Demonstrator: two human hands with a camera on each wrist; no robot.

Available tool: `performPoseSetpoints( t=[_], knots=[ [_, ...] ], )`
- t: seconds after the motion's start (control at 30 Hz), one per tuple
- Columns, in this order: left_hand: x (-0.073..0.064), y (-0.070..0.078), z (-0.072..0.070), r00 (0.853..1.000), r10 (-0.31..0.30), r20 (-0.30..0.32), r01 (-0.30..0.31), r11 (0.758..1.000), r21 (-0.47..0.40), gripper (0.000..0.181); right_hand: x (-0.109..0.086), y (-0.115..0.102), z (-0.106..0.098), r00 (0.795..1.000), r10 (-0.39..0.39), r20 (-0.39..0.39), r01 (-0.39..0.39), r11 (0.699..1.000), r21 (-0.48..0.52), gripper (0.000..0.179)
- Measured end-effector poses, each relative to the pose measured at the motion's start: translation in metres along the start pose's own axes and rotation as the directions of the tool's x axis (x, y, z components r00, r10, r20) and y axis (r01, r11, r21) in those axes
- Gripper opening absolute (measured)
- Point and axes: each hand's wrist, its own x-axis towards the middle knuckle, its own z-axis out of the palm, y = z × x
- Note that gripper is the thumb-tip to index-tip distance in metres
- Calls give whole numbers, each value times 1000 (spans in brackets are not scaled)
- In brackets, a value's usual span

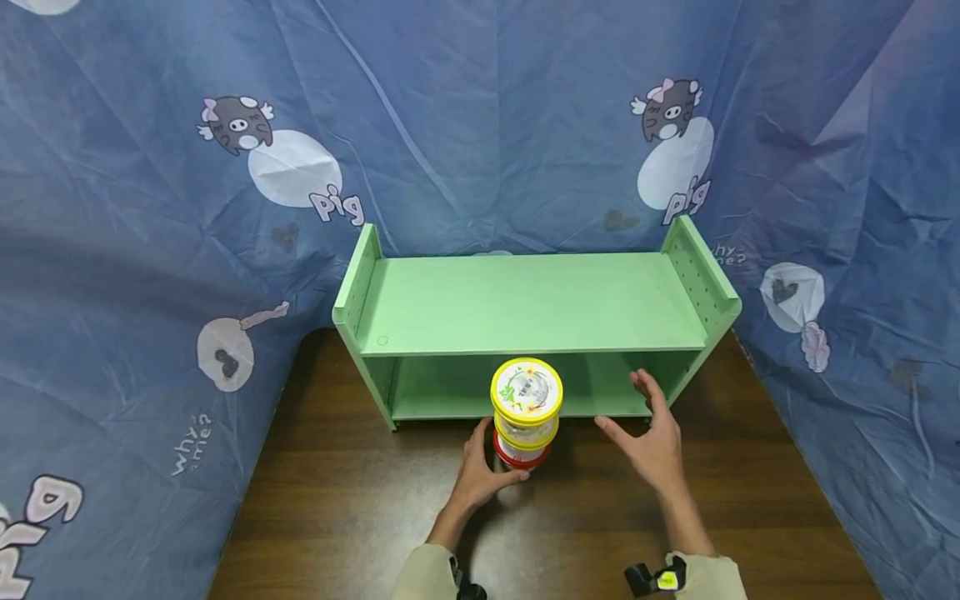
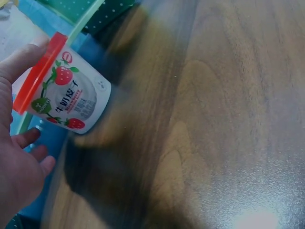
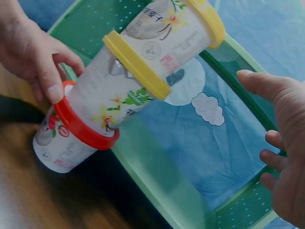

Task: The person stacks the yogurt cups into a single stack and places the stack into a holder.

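Three lidded paper tubs stand stacked upright on the table in front of the green shelf. The bottom tub has a red lid and printed strawberries. Above it are a middle tub and a top tub, both with yellow lids and printed flowers. My left hand holds the bottom tub near its red lid, its thumb on the near side; the other fingers are partly hidden behind in the head view. To the right of the stack, my right hand is apart from it, fingers spread and holding nothing.
A light green two-level shelf with raised sides stands right behind the stack. Beneath everything is a brown wooden table. A blue patterned cloth hangs behind and along both sides.
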Motion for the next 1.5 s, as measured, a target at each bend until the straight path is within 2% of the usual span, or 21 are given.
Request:
performPoseSetpoints(
  t=[0.3,0.53,0.83,1.07,1.23,1.5],
  knots=[
    [1,-7,6,1000,-14,5,14,1000,8,111,8,-3,-11,999,30,-34,-30,1000,-6,91],
    [0,-12,8,1000,-12,1,12,1000,12,113,14,-4,-20,996,-13,-94,11,1000,-22,91],
    [-1,-15,10,999,-41,-3,41,999,-7,113,17,-7,-30,988,-61,-141,60,998,-11,91],
    [0,-17,13,999,-33,-1,33,999,0,112,20,-12,-41,985,-65,-159,65,998,-7,90],
    [1,-21,16,1000,-22,1,22,1000,-7,113,23,-15,-47,976,-95,-195,91,995,-29,89],
    [4,-25,22,1000,-25,0,25,1000,-2,112,29,-18,-55,954,-136,-268,141,990,-1,88]
  ],
)
